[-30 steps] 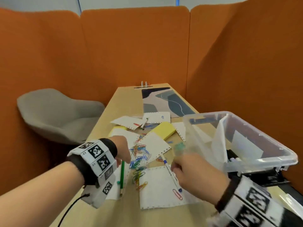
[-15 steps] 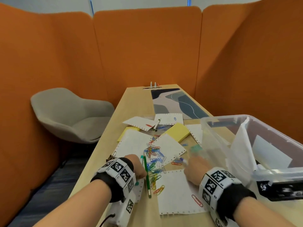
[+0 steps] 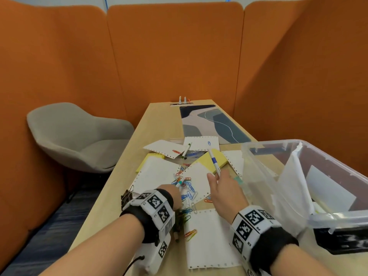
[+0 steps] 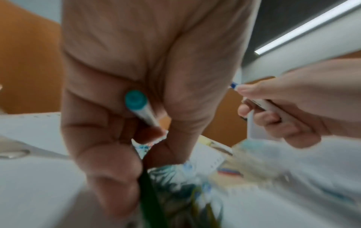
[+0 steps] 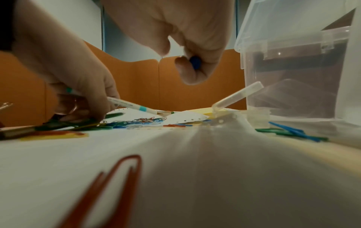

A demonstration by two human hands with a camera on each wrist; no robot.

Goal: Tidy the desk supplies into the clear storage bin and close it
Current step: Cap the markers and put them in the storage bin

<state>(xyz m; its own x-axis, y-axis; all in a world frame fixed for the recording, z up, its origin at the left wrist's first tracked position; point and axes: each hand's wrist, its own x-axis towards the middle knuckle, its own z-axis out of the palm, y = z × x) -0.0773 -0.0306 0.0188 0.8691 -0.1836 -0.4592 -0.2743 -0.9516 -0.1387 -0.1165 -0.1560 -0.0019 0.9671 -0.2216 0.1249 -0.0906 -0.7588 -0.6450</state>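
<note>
My left hand grips a white pen with a teal cap low over a pile of coloured paper clips. A green pencil runs beneath its fingers on the desk. My right hand pinches a white pen with a blue band, lifted and pointing away over the yellow sticky pad. The right wrist view shows that pen's blue end between curled fingers. The clear storage bin stands open at the right and holds white sheets.
White perforated sheets lie scattered over the wooden desk. Another pen rests on the far sheets, and a black binder clip lies by my left wrist. A patterned mat lies further back, a grey chair stands left, and orange partitions surround the desk.
My right hand has picked the blue-banded pen off the near sheet and raised it. My left hand has moved forward into the paper clips and taken the teal-capped pen.
</note>
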